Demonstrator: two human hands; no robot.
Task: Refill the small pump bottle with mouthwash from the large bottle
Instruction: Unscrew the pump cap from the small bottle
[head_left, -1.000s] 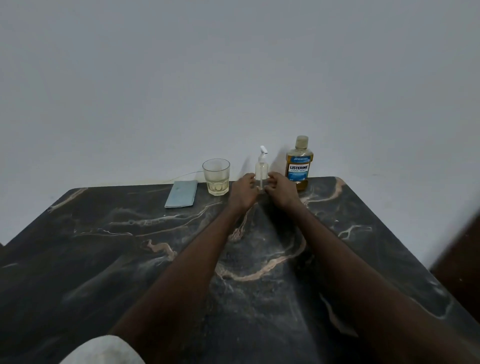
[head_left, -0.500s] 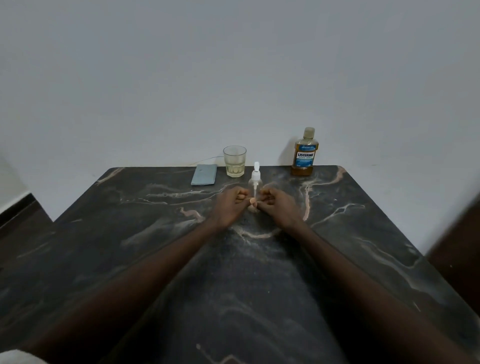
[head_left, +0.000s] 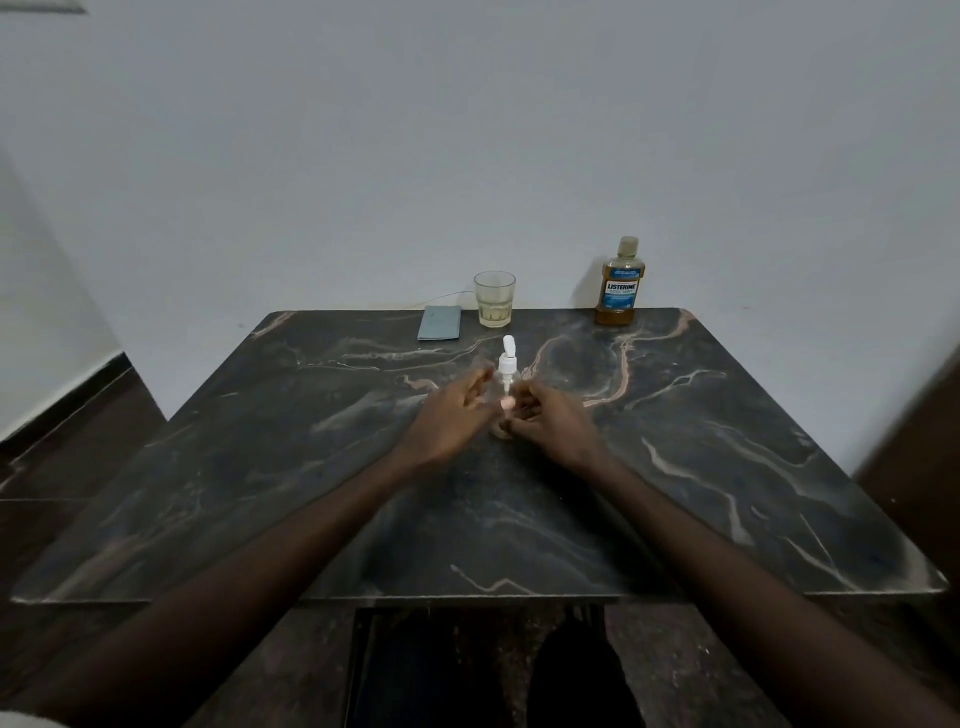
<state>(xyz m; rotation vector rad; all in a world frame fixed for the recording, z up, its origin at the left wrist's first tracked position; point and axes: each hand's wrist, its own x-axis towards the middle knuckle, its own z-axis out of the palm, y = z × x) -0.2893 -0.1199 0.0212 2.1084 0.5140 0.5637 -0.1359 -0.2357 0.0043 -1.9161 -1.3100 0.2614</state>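
A small clear plastic pump bottle with a white pump head stands upright mid-way across a dark veined marble table. The right hand curls its fingers round the lower body. The left hand, blurred, lies just beside, fingers straight and apart. A large amber mouthwash bottle with a blue label stands capped, well apart at the far edge. Unscrewing the pump probably calls for a steady base and a grip on the collar

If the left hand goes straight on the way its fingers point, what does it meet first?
Most likely the small pump bottle, just beyond the left hand's outstretched fingertips and gripped low down by the right hand. The left hand is blurred, so I cannot tell whether they touch.
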